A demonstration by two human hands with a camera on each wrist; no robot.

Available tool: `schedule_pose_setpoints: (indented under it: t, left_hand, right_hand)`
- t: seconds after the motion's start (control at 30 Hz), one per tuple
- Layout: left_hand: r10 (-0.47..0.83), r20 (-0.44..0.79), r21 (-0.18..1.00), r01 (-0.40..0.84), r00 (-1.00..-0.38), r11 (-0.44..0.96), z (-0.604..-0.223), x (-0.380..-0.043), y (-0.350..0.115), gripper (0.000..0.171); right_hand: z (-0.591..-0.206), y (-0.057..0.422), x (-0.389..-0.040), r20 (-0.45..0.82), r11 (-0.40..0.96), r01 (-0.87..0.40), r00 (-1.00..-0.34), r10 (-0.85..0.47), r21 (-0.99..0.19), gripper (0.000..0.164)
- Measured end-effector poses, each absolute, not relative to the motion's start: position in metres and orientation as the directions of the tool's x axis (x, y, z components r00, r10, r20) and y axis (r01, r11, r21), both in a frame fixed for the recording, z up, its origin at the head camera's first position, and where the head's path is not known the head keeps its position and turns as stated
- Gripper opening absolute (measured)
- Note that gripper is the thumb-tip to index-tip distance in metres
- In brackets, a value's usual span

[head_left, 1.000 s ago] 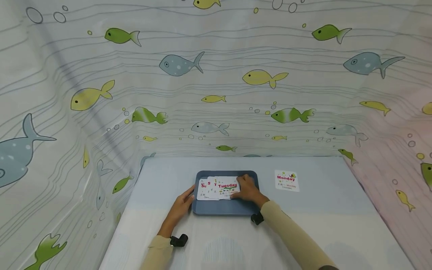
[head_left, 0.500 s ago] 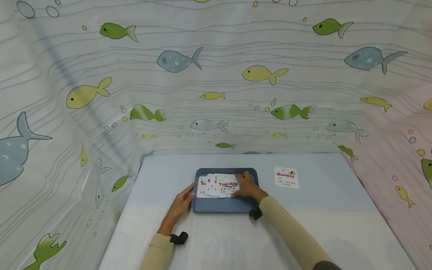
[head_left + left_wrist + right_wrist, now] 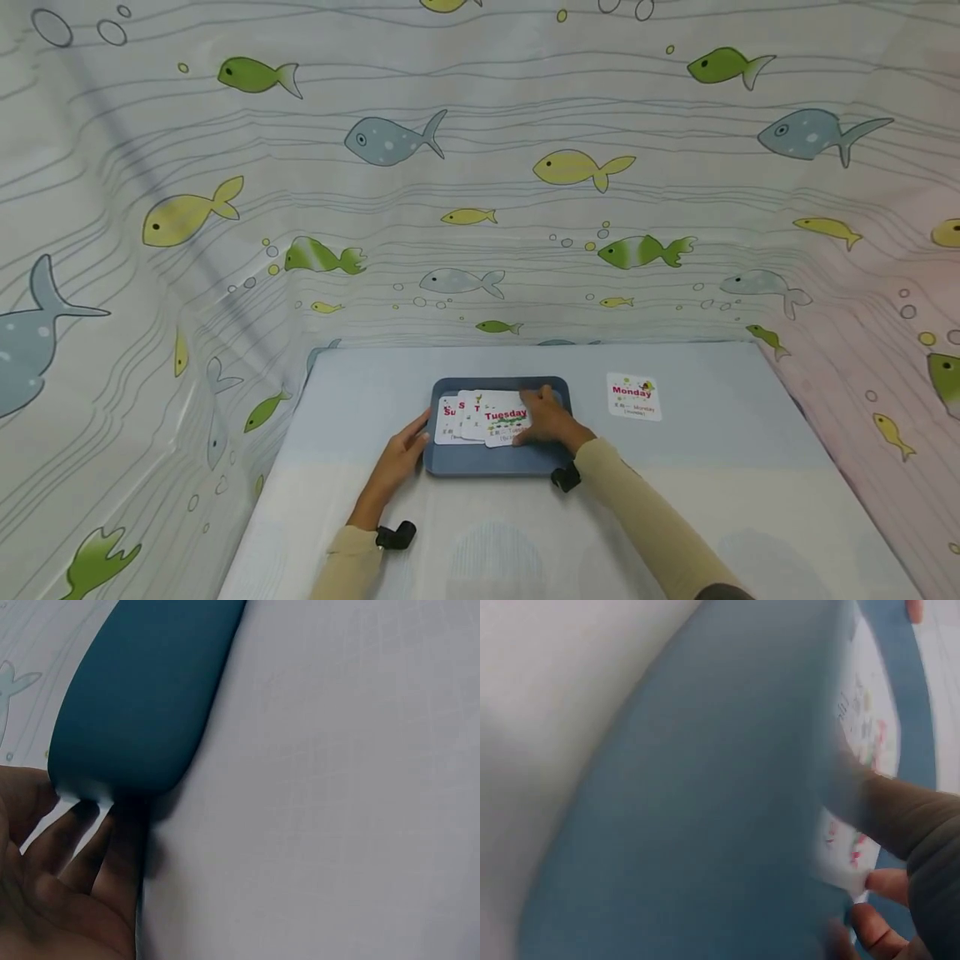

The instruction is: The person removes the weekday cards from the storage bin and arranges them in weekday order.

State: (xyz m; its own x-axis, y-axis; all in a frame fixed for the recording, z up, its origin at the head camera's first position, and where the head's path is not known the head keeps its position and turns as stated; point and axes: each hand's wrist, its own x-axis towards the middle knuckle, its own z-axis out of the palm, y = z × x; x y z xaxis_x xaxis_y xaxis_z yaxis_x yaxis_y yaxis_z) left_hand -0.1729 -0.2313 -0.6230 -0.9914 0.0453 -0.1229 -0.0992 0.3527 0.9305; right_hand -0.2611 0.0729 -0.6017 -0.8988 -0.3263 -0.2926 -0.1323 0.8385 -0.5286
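A blue tray (image 3: 495, 463) holds several white weekday cards fanned out side by side, each overlapping another. My right hand (image 3: 549, 417) reaches over its right side and grips the Tuesday card (image 3: 504, 423), thumb at the near edge and fingers at the far edge. That card lies slightly tilted on top of the fan; the Sunday card (image 3: 447, 429) is leftmost and partly covered. My left hand (image 3: 401, 454) rests its fingers against the tray's left side; in the left wrist view, fingertips touch the tray's outer wall (image 3: 135, 712). The right wrist view is partly blurred.
A Monday card (image 3: 633, 397) lies face up on the pale table (image 3: 660, 517), right of the tray. Fish-patterned sheeting (image 3: 480, 242) hangs behind the table and along both sides. A black wrist camera (image 3: 396, 535) is strapped to the left wrist.
My right hand has turned the Tuesday card slightly and drawn it a little toward me, out of line with the cards beneath. The left hand stays at the tray's side.
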Motion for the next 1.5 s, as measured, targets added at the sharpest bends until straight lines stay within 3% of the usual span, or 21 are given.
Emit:
schedule_pose_setpoints:
  t: [0.17,0.53,0.8,1.03,1.3,1.5]
  left_hand:
    - [0.027,-0.117,0.922,-0.098,-0.993,0.375,-0.622,-0.174,-0.231,0.049]
    - [0.013,-0.128,0.92,-0.114,-0.992,0.374,-0.626,-0.17,-0.229,0.048]
    - [0.02,-0.111,0.916,-0.094,-0.994,0.389,-0.625,-0.168,-0.229,0.048]
    - [-0.004,-0.137,0.907,-0.128,-0.99,0.401,-0.627,-0.165,-0.23,0.048]
    - [-0.031,-0.19,0.898,-0.186,-0.981,0.399,-0.623,-0.163,-0.227,0.047]
    - [-0.014,-0.145,0.895,-0.137,-0.989,0.424,-0.627,-0.164,-0.224,0.047]
  right_hand:
    - [-0.601,0.075,-0.26,-0.261,0.82,-0.156,-0.901,-0.346,-0.55,0.101]
    - [-0.59,0.077,-0.257,-0.359,0.825,-0.12,-0.859,-0.365,-0.552,0.114]
    - [-0.593,0.079,-0.254,-0.284,0.791,-0.134,-0.887,-0.365,-0.596,0.112]
    - [-0.609,0.081,-0.256,-0.195,0.739,-0.135,-0.919,-0.342,-0.66,0.095]
    - [-0.611,0.089,-0.249,-0.148,0.61,-0.097,-0.93,-0.337,-0.786,0.058]
    - [-0.609,0.096,-0.246,-0.159,0.527,-0.038,-0.933,-0.324,-0.849,0.051]
